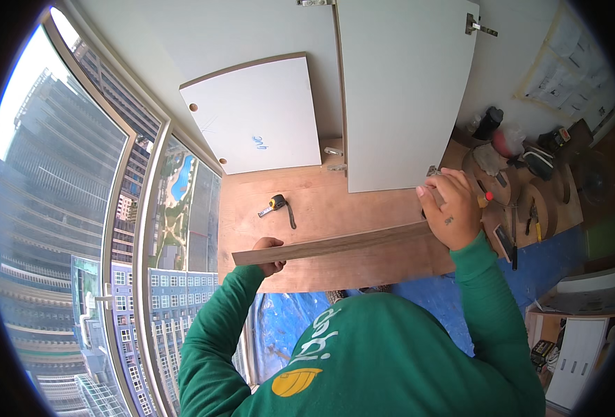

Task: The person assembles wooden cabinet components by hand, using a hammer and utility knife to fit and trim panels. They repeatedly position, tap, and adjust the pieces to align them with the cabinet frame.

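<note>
A long, narrow wood-grain board (pixel 342 243) slants across in front of me above the worktop. My left hand (pixel 271 257) is closed around the board near its left end, with fingers showing on both sides. At the other end is my right hand (pixel 453 212), its back turned up and its fingers bent; it covers the board's right end. What its fingers hold, if anything, is hidden. Just beyond those fingertips, a metal hinge (pixel 433 170) sits at the lower corner of a large pale door panel (pixel 405 97). A yellow-and-black tape measure (pixel 277 202) lies beyond the board.
A smaller white panel (pixel 259 118) with two round holes leans at the back left. Curved wooden offcuts (pixel 540 208), pliers (pixel 535 221) and other tools crowd the right of the plywood worktop (pixel 307 278). Blue sheeting (pixel 286 320) covers the floor. Tall windows (pixel 57 174) line the left.
</note>
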Available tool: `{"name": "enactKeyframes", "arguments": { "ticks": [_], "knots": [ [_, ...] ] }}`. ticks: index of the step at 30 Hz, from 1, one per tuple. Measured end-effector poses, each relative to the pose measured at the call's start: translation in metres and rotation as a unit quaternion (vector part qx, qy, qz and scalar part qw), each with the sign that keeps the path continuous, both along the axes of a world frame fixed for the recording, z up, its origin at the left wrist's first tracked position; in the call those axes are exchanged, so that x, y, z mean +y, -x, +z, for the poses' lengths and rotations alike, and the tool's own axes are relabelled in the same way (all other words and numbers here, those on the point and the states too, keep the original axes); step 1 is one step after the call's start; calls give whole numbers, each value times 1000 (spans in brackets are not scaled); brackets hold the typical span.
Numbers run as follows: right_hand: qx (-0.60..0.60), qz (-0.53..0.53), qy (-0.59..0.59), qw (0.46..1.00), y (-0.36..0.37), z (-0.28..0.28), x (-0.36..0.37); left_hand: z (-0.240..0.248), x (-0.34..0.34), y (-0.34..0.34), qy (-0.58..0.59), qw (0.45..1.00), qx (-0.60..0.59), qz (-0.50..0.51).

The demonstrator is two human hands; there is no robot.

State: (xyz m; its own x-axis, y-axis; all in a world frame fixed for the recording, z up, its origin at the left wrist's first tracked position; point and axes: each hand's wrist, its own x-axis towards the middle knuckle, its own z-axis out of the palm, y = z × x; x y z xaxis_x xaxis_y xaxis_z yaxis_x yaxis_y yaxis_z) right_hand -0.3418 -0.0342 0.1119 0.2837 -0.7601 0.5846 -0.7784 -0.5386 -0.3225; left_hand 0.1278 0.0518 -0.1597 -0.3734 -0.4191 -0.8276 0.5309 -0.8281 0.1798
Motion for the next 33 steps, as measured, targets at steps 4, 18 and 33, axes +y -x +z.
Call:
{"name": "enactKeyframes", "arguments": {
  "ticks": [4,18,33],
  "knots": [
    [-4,52,-12,999,-5,1,-33,16,35,24,39,974,-177,136],
    [45,117,-88,988,-5,9,-71,227,88,273,410,896,-60,-160],
    [50,148,-88,984,4,7,-61,449,17,421,879,469,69,51]
  ]
}}
